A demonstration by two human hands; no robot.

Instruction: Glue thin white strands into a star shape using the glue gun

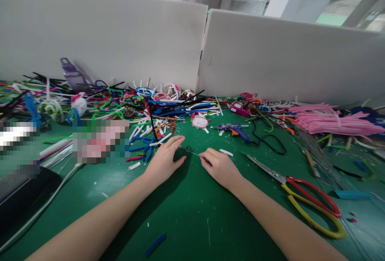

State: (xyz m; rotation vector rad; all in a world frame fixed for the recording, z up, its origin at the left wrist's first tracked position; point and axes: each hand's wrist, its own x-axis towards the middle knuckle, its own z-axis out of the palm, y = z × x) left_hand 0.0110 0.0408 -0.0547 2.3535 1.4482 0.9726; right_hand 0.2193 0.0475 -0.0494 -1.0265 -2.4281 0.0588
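Observation:
My left hand [165, 160] rests on the green mat [186, 213], fingers curled and pinched near a thin wire [192, 153] that runs between both hands. My right hand [219, 166] lies just to the right, fingers pinched on the wire's other end. Just beyond the hands sit a small round pink-and-white piece [199, 122] and a blue glue gun [236, 129].
Scissors [303, 190] with red and yellow handles lie to the right. A pink pipe-cleaner bundle [331, 120] sits far right. Tangled coloured pipe cleaners [126, 108] and a purple bottle [72, 76] line the white partition [120, 40]. A blue scrap [155, 244] lies near my left forearm.

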